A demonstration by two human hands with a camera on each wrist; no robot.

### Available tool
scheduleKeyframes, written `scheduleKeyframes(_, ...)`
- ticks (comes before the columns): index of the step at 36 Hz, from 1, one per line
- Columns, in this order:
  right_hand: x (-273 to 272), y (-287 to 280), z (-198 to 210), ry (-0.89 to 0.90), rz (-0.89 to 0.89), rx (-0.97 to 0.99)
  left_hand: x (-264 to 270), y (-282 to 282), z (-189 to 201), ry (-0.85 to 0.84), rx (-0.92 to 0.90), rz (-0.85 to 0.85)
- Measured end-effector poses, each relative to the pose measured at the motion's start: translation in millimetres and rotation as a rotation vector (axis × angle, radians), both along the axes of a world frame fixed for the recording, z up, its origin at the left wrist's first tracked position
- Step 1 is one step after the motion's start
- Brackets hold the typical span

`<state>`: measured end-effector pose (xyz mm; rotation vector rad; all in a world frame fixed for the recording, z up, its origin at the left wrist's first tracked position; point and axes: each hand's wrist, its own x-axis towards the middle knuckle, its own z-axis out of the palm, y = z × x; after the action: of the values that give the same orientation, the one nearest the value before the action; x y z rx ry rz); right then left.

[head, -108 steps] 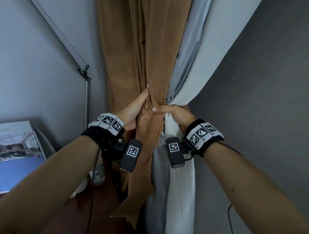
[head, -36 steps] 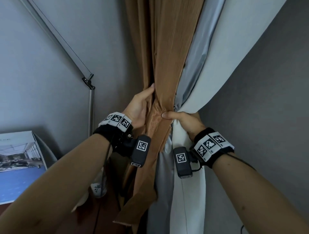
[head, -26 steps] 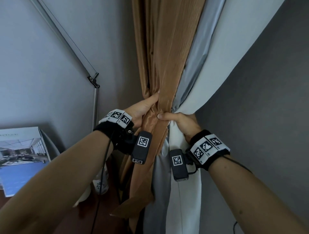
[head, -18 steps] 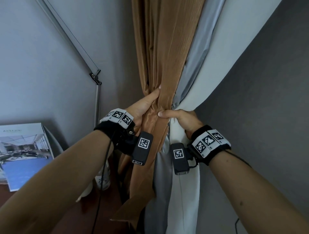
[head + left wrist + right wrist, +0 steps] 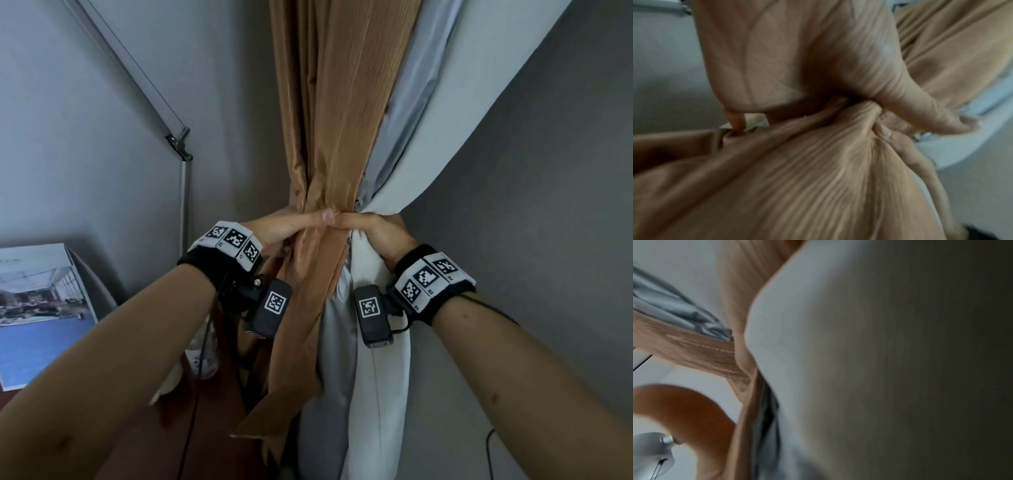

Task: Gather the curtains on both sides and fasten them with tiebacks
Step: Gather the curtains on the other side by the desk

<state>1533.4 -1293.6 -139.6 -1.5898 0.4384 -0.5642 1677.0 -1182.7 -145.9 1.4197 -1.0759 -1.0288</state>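
We see the tan curtain (image 5: 329,137) bunched to a narrow waist at the centre of the head view, with a pale grey lining (image 5: 394,144) and a white outer panel (image 5: 455,113) gathered against its right side, all hanging between two grey walls. The left hand (image 5: 281,228) wraps the waist from the left, its fingers (image 5: 315,217) curled over the front of the tan folds; the right hand (image 5: 380,233) wraps it from the right, thumb lying across the front, so that the two hands meet tip to tip and both are clamped on the cloth. The left wrist view confirms the thumb and fingers (image 5: 898,146) pressing into pleated tan fabric; the right wrist view is blurred and mostly filled by the white panel, so it adds little. No tieback can be made out in any view. To the left stand a jointed metal lamp arm (image 5: 178,144), a propped printed board (image 5: 37,308), and a clear plastic bottle (image 5: 205,356) on a dark red-brown tabletop (image 5: 130,445); the forearms and wrist cameras hide part of the lower curtain. Compared with half a second earlier, the left thumb, which pointed upward along the folds, now lies level across them, and the bundle is drawn tighter.
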Motion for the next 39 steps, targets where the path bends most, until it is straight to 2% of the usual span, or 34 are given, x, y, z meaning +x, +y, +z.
scheduleKeyframes(3,-0.5,5.4,-0.2,0.022,0.017,0.040,-11.7,4.9,6.6,-0.181,0.006,-0.050)
scheduleKeyframes(5,-3.1,10.5,3.3,0.046,0.017,0.063,-15.4,4.2,5.3,-0.242,-0.047,-0.002)
scheduleKeyframes(10,-19.4,12.2,8.2,0.191,0.210,0.162,-15.1,7.0,-8.5,-0.184,-0.132,0.095)
scheduleKeyframes(12,-22.4,9.5,8.1,0.260,0.227,0.173,-14.7,9.3,-12.1,-0.155,-0.116,0.112)
scheduleKeyframes(14,-25.2,11.3,13.3,0.325,0.221,0.104,-14.0,9.2,-14.0,-0.149,-0.110,0.136)
scheduleKeyframes(16,-24.1,11.9,17.1,0.336,0.165,0.084,-16.8,8.5,-14.5,-0.147,-0.131,0.192)
scheduleKeyframes(18,-19.9,16.7,13.8,0.305,0.097,0.043,-21.1,5.5,-16.3,-0.130,-0.164,0.257)
scheduleKeyframes(20,-10.0,20.4,2.9,0.170,0.007,0.034,-22.8,1.6,-21.1,-0.088,-0.212,0.329)
scheduleKeyframes(22,0.2,23.1,-8.6,0.019,-0.111,0.075,-24.5,-2.2,-26.2,-0.055,-0.256,0.381)
scheduleKeyframes(25,6.6,24.5,-15.9,-0.058,-0.194,0.159,-33.0,-2.7,-31.9,-0.041,-0.289,0.416)
scheduleKeyframes(28,-0.1,24.2,-11.3,-0.032,-0.101,0.194,-34.4,-1.6,-32.2,0.013,-0.258,0.403)
scheduleKeyframes(32,-18.2,19.6,-2.5,0.123,0.110,0.183,-25.1,2.4,-23.5,0.052,-0.121,0.214)
scheduleKeyframes(34,-19.3,17.3,-0.4,0.158,0.126,0.146,-26.3,4.7,-20.0,0.047,-0.102,0.148)
scheduleKeyframes(39,-12.7,13.6,-5.0,0.177,0.112,0.089,-28.1,5.9,-17.6,0.071,-0.065,0.110)
